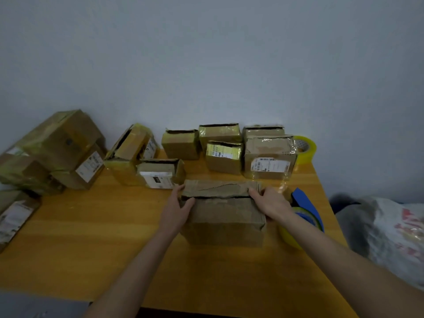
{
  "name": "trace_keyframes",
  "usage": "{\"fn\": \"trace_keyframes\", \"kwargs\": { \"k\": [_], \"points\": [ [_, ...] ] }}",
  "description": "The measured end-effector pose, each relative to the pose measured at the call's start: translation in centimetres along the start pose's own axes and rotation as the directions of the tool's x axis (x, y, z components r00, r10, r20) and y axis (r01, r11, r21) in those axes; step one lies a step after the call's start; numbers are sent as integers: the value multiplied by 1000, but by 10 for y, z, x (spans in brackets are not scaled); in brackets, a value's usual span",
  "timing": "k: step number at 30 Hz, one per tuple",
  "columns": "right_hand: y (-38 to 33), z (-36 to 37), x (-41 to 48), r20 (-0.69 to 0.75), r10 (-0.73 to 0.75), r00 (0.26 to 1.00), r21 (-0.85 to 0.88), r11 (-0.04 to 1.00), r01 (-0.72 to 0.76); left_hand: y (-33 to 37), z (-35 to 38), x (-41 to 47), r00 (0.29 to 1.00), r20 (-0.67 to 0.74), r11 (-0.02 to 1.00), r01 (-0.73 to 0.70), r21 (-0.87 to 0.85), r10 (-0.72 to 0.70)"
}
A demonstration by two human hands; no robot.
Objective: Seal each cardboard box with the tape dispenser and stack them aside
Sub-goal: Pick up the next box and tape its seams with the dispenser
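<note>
Head camera looks down on a wooden table (96, 237) set against a pale wall (206, 53). I have the cardboard box (224, 219) in front of me near the middle of the table, one hand at each end. My left hand (177, 208) clasps the left end: the fingers run up along the side to the far corner and the thumb hooks over the top onto the near flap. My right hand (271, 203) grips the right end the same way, thumb laid across the top edge. The other fingers go down the far side, where I cannot see them. The two top flaps are down, but a dark gap shows along the seam between them, and the far flap has a ragged torn line.

Just beside the box's right end, partly behind my right wrist, lies the blue tape dispenser (306, 207) with its yellow roll. A spare tape roll (305, 149) stands at the table's far right corner, next to a row of boxes (270, 161) along the wall, several wrapped in shiny tape and bearing labels. More boxes lean together further left, and a pile of boxes (57, 145) sits at the far left. Off the table's right edge lies a white bag (394, 235) with red print.
</note>
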State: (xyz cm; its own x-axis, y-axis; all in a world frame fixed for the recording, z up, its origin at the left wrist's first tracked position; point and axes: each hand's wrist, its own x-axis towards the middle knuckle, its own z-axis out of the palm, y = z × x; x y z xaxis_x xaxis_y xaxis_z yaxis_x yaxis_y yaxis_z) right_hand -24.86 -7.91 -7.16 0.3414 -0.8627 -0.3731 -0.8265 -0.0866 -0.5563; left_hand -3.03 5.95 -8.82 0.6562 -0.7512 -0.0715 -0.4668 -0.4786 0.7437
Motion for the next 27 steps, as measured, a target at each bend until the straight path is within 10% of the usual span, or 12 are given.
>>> {"fn": "trace_keyframes", "kwargs": {
  "k": [4,9,19,23,27],
  "points": [
    [0,4,-1,-39,25,999,-2,1000,-25,-1,-5,-6,994,-26,983,-109,-148,106],
    [2,16,-7,-180,-1,984,2,1000,2,-1,0,-16,889,124,867,-458,195,441],
    [1,23,-11,-231,-119,966,-48,993,110,7,-1,-13,776,261,525,-594,610,574],
    [3,11,-14,-147,-97,984,204,971,126,-3,5,-11,785,290,581,-606,544,548],
    [27,-16,-12,-353,35,935,239,970,54,1,4,-12,783,293,583,-609,537,548]
  ]
}}
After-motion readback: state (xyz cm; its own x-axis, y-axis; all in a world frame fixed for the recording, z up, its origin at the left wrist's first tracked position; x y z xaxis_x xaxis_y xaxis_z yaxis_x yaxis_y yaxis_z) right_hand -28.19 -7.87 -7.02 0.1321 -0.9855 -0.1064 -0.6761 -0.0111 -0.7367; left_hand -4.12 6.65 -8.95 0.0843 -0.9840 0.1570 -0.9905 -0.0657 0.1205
